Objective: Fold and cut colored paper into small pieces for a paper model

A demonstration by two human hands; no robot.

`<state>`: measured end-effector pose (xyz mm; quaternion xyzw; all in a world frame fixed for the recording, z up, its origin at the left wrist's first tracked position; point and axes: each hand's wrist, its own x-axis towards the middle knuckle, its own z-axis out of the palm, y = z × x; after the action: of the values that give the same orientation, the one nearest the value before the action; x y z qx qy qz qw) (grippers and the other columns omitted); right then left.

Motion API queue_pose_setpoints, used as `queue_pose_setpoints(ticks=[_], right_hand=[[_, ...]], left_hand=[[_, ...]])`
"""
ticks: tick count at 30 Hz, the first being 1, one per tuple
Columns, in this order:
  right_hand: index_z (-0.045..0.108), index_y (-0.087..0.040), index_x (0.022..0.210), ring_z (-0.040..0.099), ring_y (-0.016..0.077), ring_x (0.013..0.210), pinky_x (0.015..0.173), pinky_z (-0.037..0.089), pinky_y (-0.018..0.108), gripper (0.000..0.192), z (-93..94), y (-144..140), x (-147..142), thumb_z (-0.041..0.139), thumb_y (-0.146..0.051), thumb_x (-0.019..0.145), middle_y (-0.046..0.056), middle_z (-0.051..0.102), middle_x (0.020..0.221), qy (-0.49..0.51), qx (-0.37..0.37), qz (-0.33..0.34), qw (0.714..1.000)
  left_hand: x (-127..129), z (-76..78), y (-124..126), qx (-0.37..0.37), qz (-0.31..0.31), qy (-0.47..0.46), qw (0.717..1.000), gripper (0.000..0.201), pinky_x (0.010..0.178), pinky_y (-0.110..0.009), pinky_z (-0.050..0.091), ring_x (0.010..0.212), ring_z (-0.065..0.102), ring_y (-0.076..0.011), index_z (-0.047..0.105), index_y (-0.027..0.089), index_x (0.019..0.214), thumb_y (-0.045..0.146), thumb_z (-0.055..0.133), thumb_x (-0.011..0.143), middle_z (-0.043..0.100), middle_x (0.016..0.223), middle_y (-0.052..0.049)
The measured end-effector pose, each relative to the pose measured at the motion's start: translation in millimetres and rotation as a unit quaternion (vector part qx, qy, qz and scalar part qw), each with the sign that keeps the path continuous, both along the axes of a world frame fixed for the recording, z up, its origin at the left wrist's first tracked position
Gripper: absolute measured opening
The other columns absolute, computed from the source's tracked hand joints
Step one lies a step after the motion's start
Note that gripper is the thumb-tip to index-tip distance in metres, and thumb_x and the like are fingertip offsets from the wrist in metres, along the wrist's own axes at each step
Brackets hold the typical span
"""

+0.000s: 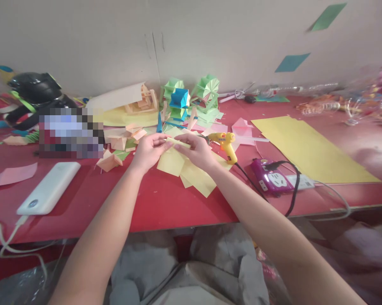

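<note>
Between both hands is a small piece of pale yellow paper (pixel 173 142), its near edge showing between the fingertips. My left hand (pixel 149 152) pinches its left end with thumb and fingers. On the right end, my right hand (pixel 195 150) has its thumb and fingers closed in the same way. Below them, several loose yellow paper squares (pixel 199 176) lie overlapping on the red table (pixel 152 209). A yellow hot glue gun (pixel 224 144) lies just right of my right hand. Folded peach paper pieces (pixel 117 140) are to the left of my left hand.
Blue and green folded paper models (pixel 179 103) stand behind the hands. A purple power strip (pixel 273 178) with cables and a large yellow sheet (pixel 314 148) lie right. At left are a white power bank (pixel 49 188) and a black bag (pixel 34 89). Another person's blurred arm (pixel 373 152) shows far right.
</note>
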<state>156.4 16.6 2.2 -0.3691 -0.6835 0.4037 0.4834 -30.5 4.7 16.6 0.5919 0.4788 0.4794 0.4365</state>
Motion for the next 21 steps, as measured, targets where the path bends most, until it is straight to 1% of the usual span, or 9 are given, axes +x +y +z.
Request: queue_pose_setpoints(ticks=[2, 4, 7, 9, 11, 13, 16, 18, 21], right_hand=[[0.071, -0.019, 0.098, 0.066, 0.021, 0.091, 0.082, 0.052, 0.037, 0.033, 2.0, -1, 1, 0.074, -0.047, 0.082, 0.009, 0.073, 0.101, -0.005, -0.002, 0.01, 1.0], [0.07, -0.018, 0.096, 0.064, 0.019, 0.088, 0.08, 0.05, 0.034, 0.033, 6.2, -4, 2, 0.074, -0.047, 0.082, 0.007, 0.072, 0.097, -0.013, -0.027, 0.028, 0.999], [0.067, -0.017, 0.091, 0.057, 0.014, 0.073, 0.067, 0.044, 0.029, 0.034, 12.2, -8, 4, 0.073, -0.049, 0.083, 0.003, 0.067, 0.083, -0.032, -0.093, 0.056, 0.994], [0.064, -0.017, 0.086, 0.051, 0.0112, 0.066, 0.06, 0.039, 0.026, 0.035, 13.8, -9, 3, 0.073, -0.05, 0.082, 0.0, 0.06, 0.074, -0.025, -0.118, 0.061, 0.991], [0.061, -0.017, 0.084, 0.048, 0.0102, 0.064, 0.058, 0.037, 0.025, 0.034, 13.2, -8, 3, 0.073, -0.05, 0.082, -0.001, 0.056, 0.072, 0.006, -0.121, 0.05, 0.991], [0.059, -0.018, 0.083, 0.049, 0.0103, 0.065, 0.058, 0.037, 0.025, 0.034, 11.5, -6, 3, 0.073, -0.049, 0.081, -0.001, 0.056, 0.073, 0.036, -0.127, 0.041, 0.99], [0.058, -0.018, 0.082, 0.051, 0.011, 0.066, 0.058, 0.038, 0.025, 0.038, 9.2, -4, 2, 0.079, -0.049, 0.075, -0.001, 0.057, 0.074, 0.046, -0.155, 0.052, 0.985], [0.057, -0.018, 0.08, 0.051, 0.0114, 0.067, 0.059, 0.039, 0.026, 0.04, 8.5, -4, 2, 0.082, -0.049, 0.072, -0.001, 0.057, 0.074, 0.043, -0.15, 0.063, 0.986], [0.059, -0.018, 0.081, 0.051, 0.0119, 0.068, 0.06, 0.039, 0.027, 0.04, 7.6, -3, 2, 0.08, -0.052, 0.074, -0.001, 0.057, 0.075, 0.036, -0.105, 0.067, 0.992]], left_hand=[[1, 1.0, -1, 0.002, -0.005, 0.014, 1.0, 0.056, 0.077, -0.034, 0.058, 0.091, 0.073, -0.0265, 0.074, 0.016, 0.109, 0.055, 0.083, 0.071, 0.078, 0.095, -0.012], [1, 3.3, -2, 0.009, -0.011, 0.041, 0.999, 0.056, 0.078, -0.034, 0.058, 0.092, 0.073, -0.0263, 0.073, 0.016, 0.111, 0.055, 0.082, 0.072, 0.079, 0.095, -0.011], [2, 7.6, -5, 0.02, -0.015, 0.079, 0.997, 0.052, 0.078, -0.034, 0.058, 0.091, 0.073, -0.0254, 0.072, 0.016, 0.11, 0.053, 0.081, 0.074, 0.079, 0.094, -0.011], [2, 9.6, -6, 0.015, -0.011, 0.078, 0.997, 0.051, 0.076, -0.033, 0.058, 0.089, 0.073, -0.0249, 0.072, 0.016, 0.109, 0.053, 0.082, 0.074, 0.079, 0.093, -0.01], [3, 10.0, -7, 0.006, -0.013, 0.067, 0.998, 0.049, 0.076, -0.033, 0.058, 0.089, 0.073, -0.0251, 0.073, 0.016, 0.104, 0.053, 0.083, 0.073, 0.079, 0.093, -0.01], [3, 8.6, -6, 0.009, -0.018, 0.061, 0.998, 0.046, 0.078, -0.034, 0.058, 0.09, 0.073, -0.0257, 0.075, 0.016, 0.096, 0.053, 0.083, 0.071, 0.079, 0.092, -0.01], [2, 4.6, -3, 0.027, -0.018, 0.065, 0.997, 0.041, 0.079, -0.035, 0.058, 0.09, 0.073, -0.026, 0.078, 0.017, 0.089, 0.053, 0.084, 0.07, 0.079, 0.093, -0.009], [1, 2.0, -1, 0.036, -0.02, 0.071, 0.997, 0.04, 0.08, -0.035, 0.059, 0.09, 0.074, -0.0258, 0.079, 0.017, 0.088, 0.053, 0.084, 0.07, 0.079, 0.095, -0.009], [-2, -0.6, 1, 0.027, -0.032, 0.076, 0.996, 0.039, 0.081, -0.036, 0.06, 0.091, 0.074, -0.026, 0.08, 0.018, 0.09, 0.052, 0.082, 0.073, 0.08, 0.098, -0.009]])
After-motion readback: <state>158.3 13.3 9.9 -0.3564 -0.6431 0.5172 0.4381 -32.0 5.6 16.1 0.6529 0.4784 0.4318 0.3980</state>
